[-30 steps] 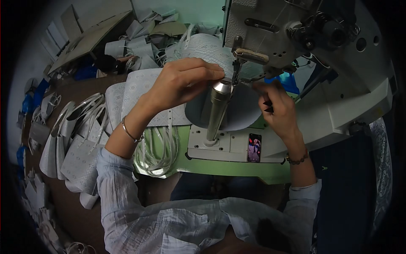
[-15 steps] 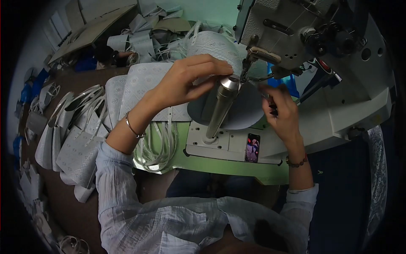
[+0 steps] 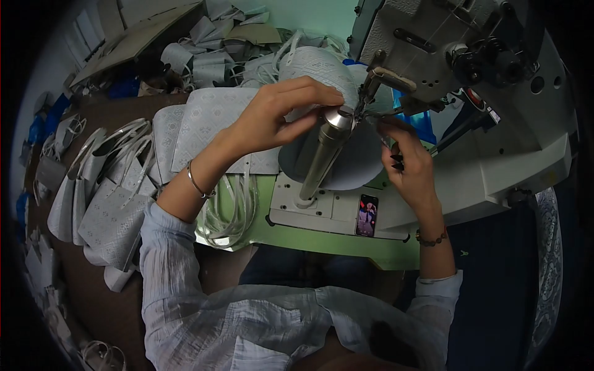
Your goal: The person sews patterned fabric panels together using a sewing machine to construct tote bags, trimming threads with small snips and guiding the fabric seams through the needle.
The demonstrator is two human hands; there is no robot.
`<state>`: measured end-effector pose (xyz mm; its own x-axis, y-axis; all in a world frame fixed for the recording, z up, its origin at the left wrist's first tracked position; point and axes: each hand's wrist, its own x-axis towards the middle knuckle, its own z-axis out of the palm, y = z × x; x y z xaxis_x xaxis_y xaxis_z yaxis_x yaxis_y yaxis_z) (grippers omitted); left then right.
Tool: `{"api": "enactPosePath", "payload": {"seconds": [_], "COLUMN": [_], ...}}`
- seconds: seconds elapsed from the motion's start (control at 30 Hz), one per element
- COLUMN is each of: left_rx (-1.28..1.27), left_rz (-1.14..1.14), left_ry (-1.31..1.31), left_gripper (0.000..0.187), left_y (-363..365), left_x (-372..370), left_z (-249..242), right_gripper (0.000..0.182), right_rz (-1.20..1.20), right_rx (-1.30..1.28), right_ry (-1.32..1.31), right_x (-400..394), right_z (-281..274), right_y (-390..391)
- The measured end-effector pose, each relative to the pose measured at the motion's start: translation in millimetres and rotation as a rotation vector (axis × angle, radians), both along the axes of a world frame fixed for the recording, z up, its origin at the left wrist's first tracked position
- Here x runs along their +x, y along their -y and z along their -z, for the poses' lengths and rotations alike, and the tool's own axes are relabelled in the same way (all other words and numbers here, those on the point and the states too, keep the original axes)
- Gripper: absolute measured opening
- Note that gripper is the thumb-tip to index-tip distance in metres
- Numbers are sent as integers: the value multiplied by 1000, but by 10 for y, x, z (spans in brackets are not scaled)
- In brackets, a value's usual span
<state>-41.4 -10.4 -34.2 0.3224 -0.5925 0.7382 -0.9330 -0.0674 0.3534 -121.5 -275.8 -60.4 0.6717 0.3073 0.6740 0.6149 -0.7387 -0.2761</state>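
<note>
Currently at the work point: one pale patterned piece [image 3: 317, 65], curved around the top of a metal post [image 3: 320, 157], directly beneath the head of a sewing machine [image 3: 411, 59]. Left hand [image 3: 281, 114]: fingers bent, tips at the piece beside the post's silvery cap; how firmly they grip cannot be told. Right hand [image 3: 405, 154]: curled, thumb and forefinger near the needle area; whether it grips anything cannot be told (dark pointed shapes show among its fingers, too small to name). Wrists: a metal bangle [image 3: 197, 179] on the left, a beaded bracelet [image 3: 431, 240] on the right. Phone [image 3: 367, 216], one, screen lit, on the machine's pale base. Green tabletop [image 3: 297, 239], bearing a bundle of white straps [image 3: 218, 237] and flat patterned panels [image 3: 210, 130]. Further left: several patterned bags [image 3: 114, 213] with looped handles.
</note>
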Motion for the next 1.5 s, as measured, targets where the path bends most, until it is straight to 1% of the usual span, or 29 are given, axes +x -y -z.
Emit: {"api": "enactPosePath", "payload": {"seconds": [0.13,0.2,0.23,0.3,0.33,0.37,0.4,0.43,0.47,0.5,0.53,0.6,0.67,0.7,0.73,0.83,0.9,1.0,1.13,1.2,1.23,1.27,1.3,1.33,1.4,1.43,1.47,1.5], "left_rx": [-1,-8,-10,-24,-31,-35,-47,-59,-71,-74,-80,-64,-95,-160,-163,-194,-208,-230,-190,-122,-76,-29,-66,-104,-23,91,206,213], "left_rz": [-19,-23,-28,-23,-29,-47,-24,-83,-133,-151,-161,-194,-150,-152,-163,-178,-203,-220,-232,-244,-336,-427,-529,-690,-1042,-1213,-1385,-1379], "left_ry": [-12,-15,-16,6,20,33,-32,59,153,149,147,165,75,49,46,50,13,11,3,-119,-68,-13,-95,-95,-54,-24,8,19], "left_gripper": [38,37,37,37,37,37,38,40,42,44,46,46,44,43,43,44,47,50,48,42,41,39,40,47,73,77,81,81], "left_y": [8,7,18,14,6,20,20,42,73,92,116,145,173,206,212,236,250,246,91,-111,-271,-466,-698,-983,-1668,-1983,-2242,-2402], "left_x": [17,29,47,81,80,74,69,81,103,117,132,185,196,178,177,140,143,163,50,-14,-17,-6,-27,61,148,126,113,71], "left_z": [26,47,64,100,101,108,148,214,289,365,447,639,823,884,940,1012,1040,1146,1202,1197,1271,1399,1501,1757,2099,2265,2381,2474], "right_gripper": [52,38,38,39,39,40,40,40,41,41,41,44,44,45,45,44,46,49,52,52,52,47,42,42,30,30,25,20], "right_rz": [18,-8,-13,-27,-69,-25,13,-47,-19,18,-16,-13,-25,-16,-25,-14,13,-17,0,-1,13,3,-6,14,53,64,79,89], "right_rx": [-10,24,22,-22,-11,17,41,47,41,31,27,35,7,-17,-21,19,67,119,115,108,114,95,74,82,111,119,70,23], "right_ry": [-47,-52,-52,47,41,-12,-66,-75,-66,-54,-55,-134,-139,-147,-151,-153,-228,-204,-240,-279,-273,-220,-167,-160,-247,-240,-327,-418], "right_x": [-9,5,10,37,37,14,14,28,31,39,48,62,94,111,116,92,107,160,80,25,-33,-82,-131,-207,-406,-475,-517,-532], "right_z": [18,30,25,28,44,69,101,135,158,173,182,186,295,353,385,463,508,603,573,497,514,557,570,576,605,679,797,892], "right_y": [6,13,23,15,-4,8,1,-14,-6,-11,-33,-54,-24,-26,-51,-96,-107,-137,-218,-256,-218,-160,-110,-58,34,142,302,415]}}
